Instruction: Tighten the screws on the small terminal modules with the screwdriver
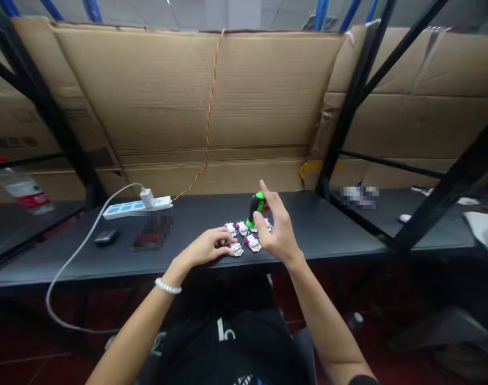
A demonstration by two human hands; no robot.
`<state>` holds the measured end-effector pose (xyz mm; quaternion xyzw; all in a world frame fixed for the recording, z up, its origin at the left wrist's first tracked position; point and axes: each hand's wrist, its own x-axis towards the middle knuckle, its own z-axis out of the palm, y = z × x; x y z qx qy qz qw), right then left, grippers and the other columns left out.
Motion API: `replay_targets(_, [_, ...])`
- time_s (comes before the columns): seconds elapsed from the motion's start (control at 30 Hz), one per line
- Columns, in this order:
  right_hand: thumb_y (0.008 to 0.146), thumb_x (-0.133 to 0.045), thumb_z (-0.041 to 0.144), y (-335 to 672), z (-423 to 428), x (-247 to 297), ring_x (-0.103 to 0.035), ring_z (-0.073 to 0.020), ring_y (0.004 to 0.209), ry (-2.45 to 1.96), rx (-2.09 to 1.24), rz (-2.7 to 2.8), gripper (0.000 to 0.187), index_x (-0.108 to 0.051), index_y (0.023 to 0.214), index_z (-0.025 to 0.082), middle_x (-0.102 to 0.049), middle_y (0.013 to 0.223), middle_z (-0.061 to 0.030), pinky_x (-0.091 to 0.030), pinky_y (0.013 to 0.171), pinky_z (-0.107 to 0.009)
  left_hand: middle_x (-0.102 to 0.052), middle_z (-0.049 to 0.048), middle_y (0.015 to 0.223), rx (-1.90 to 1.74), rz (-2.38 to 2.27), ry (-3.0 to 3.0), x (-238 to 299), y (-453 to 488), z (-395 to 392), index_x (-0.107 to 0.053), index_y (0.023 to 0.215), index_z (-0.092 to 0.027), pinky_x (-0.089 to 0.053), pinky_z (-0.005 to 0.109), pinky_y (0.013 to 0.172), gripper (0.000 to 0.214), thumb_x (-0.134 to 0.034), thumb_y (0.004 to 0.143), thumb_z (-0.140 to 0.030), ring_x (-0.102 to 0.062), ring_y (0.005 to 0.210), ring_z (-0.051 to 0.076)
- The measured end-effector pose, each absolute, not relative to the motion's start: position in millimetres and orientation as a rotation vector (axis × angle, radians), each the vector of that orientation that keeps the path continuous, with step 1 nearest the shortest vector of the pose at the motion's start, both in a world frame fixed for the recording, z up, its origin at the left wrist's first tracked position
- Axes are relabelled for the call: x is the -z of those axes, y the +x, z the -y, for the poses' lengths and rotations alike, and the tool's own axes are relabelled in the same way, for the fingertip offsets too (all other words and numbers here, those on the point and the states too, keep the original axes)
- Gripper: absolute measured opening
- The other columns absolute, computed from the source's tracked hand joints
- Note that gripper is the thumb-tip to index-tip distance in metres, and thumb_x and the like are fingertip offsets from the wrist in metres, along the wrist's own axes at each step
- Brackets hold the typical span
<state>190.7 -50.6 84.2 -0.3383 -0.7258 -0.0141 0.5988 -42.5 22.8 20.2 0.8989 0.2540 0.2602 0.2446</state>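
Several small white and pink electronic modules [244, 235] lie joined together near the front edge of a dark table [308, 224]. My left hand [210, 247] rests on the table at their left end, fingers curled over one module [236, 248]. My right hand [276, 227] is raised just right of the modules, its fingers spread, with the thumb against a small black, green and red object [257, 206] that stands behind them. A bead bracelet [167, 286] circles my left wrist.
A white power strip [127, 207] with a plugged charger [146, 197] and white cable lies at the back left, a small dark object [105, 236] nearer. A plastic bottle [24, 191] stands far left. Cardboard sheets [188, 107] and black frame bars [348, 107] back the table.
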Motion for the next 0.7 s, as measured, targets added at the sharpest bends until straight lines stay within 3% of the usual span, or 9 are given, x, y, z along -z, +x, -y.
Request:
replay_targets(0.07, [0.102,-0.051,0.023,190.5,51.4,-85.1,-0.065,-0.0273,0.113,-0.764,0.010,1.698,0.064,-0.043,0.166,0.023,-0.066,0.126,-0.0131,-0.058,0.101,-0.048,-0.073,0.0069,0.104,-0.701,-0.705,2.445,-20.3,-42.4,-22.9,-0.081,0.109,-0.018,-0.052,0.030,0.086,0.027,-0.078,0.098,-0.042,-0.067,0.093,0.022])
replay_targets(0.2, [0.097,-0.068,0.032,189.6,53.0,-86.9,-0.063,-0.0251,0.097,-0.833,0.068,1.649,0.060,-0.057,0.155,0.024,-0.064,0.117,-0.0112,-0.061,0.087,-0.043,-0.074,0.0071,0.108,-0.699,-0.719,2.440,-19.9,-42.5,-22.8,-0.081,0.111,-0.019,-0.052,0.030,0.085,0.026,-0.078,0.097,-0.041,-0.067,0.093,0.021])
replay_targets(0.3, [0.100,-0.060,0.028,190.4,53.4,-86.9,-0.063,-0.0237,0.092,-0.842,0.059,1.652,0.059,-0.053,0.158,0.025,-0.065,0.113,-0.0098,-0.061,0.086,-0.043,-0.073,0.0071,0.106,-0.698,-0.708,2.442,-19.7,-42.8,-23.0,-0.081,0.109,-0.019,-0.052,0.030,0.087,0.026,-0.078,0.097,-0.042,-0.067,0.094,0.022])
replay_targets(0.4, [0.103,-0.050,0.025,191.8,53.6,-86.7,-0.065,-0.0258,0.104,-0.787,0.012,1.680,0.059,-0.048,0.162,0.025,-0.068,0.120,-0.0118,-0.060,0.091,-0.044,-0.073,0.0072,0.106,-0.695,-0.705,2.430,-19.5,-42.8,-23.3,-0.081,0.109,-0.018,-0.053,0.031,0.088,0.027,-0.077,0.098,-0.043,-0.067,0.094,0.022])
replay_targets(0.47, [0.102,-0.056,0.029,191.8,53.8,-86.8,-0.064,-0.0259,0.104,-0.800,0.016,1.670,0.058,-0.051,0.160,0.024,-0.066,0.120,-0.0120,-0.060,0.090,-0.043,-0.073,0.0074,0.108,-0.695,-0.700,2.428,-19.5,-42.8,-23.3,-0.081,0.110,-0.018,-0.053,0.032,0.089,0.027,-0.078,0.097,-0.042,-0.067,0.096,0.022])
replay_targets(0.57, [0.097,-0.068,0.031,191.3,53.6,-86.9,-0.060,-0.0223,0.088,-0.865,0.054,1.628,0.060,-0.057,0.156,0.024,-0.062,0.110,-0.0087,-0.060,0.082,-0.040,-0.074,0.0073,0.108,-0.700,-0.706,2.438,-19.6,-42.8,-23.1,-0.081,0.110,-0.018,-0.053,0.032,0.090,0.025,-0.077,0.097,-0.040,-0.068,0.098,0.023])
replay_targets(0.7, [0.099,-0.062,0.026,193.2,52.3,-86.5,-0.060,-0.0214,0.085,-0.860,0.049,1.647,0.059,-0.055,0.158,0.025,-0.064,0.111,-0.0085,-0.060,0.083,-0.041,-0.074,0.0073,0.109,-0.699,-0.714,2.443,-19.9,-43.0,-22.8,-0.081,0.109,-0.019,-0.053,0.032,0.091,0.024,-0.078,0.097,-0.039,-0.068,0.098,0.023])
